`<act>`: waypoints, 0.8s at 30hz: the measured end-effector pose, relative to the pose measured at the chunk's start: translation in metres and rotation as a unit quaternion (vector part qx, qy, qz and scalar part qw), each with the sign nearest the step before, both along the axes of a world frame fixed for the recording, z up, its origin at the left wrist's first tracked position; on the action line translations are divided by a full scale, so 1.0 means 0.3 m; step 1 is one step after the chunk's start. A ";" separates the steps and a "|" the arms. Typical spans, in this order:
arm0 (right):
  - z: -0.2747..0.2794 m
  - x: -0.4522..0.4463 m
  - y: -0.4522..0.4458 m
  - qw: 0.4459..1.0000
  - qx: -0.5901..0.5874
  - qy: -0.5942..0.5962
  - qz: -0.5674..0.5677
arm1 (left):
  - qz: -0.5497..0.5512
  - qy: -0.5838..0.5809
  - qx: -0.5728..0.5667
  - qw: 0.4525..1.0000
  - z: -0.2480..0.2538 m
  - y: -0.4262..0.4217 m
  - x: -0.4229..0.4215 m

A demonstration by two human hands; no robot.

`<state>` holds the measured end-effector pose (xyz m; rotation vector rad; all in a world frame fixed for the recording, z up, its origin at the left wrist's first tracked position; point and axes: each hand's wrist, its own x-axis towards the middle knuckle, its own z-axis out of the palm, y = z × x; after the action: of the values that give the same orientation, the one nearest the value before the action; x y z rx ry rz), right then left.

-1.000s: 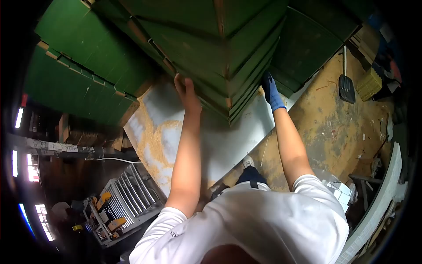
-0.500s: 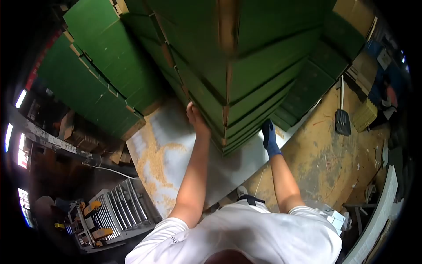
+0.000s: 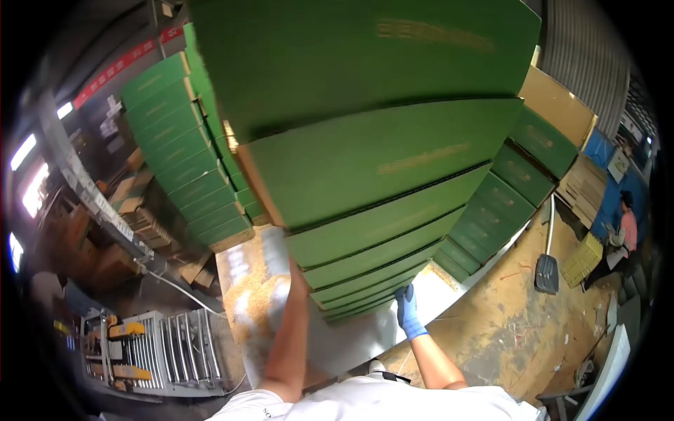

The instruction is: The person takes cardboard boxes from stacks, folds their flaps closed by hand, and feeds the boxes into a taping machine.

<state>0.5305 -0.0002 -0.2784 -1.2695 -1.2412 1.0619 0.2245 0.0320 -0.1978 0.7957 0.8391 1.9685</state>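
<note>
A tall stack of green cartons (image 3: 379, 203) rises close in front of me, with faint printed lettering on the sides. Along the stack's left edge my bare left hand (image 3: 295, 266) reaches up; its fingers are hidden by the cartons. My right hand (image 3: 406, 309), in a blue glove, is at the stack's lower right corner. Its fingers point upward and look stretched out against the lower cartons, though exact contact is hard to see. Under the stack lies a pale board (image 3: 354, 347).
More green cartons stand at left (image 3: 189, 175) and right (image 3: 495, 217). A roller conveyor (image 3: 158, 351) is at lower left. A black shovel (image 3: 546, 272) lies on the stained floor (image 3: 491, 344). Sawdust-like crumbs (image 3: 256, 288) cover part of the board. Another person (image 3: 621, 235) is at far right.
My view has tilted up and swung round, so the stack's broad front now faces me. Both hands appear lower in view, and the left fingers have gone out of sight.
</note>
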 end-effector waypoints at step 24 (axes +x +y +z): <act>0.078 -0.805 -0.257 0.973 -0.007 -0.056 0.225 | 0.003 0.094 -0.133 0.987 0.155 -0.588 -0.878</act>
<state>0.2889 -0.0775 -0.2550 -1.0934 -1.6605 1.3324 -0.0389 -0.1444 -0.1513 0.8283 1.1878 1.7566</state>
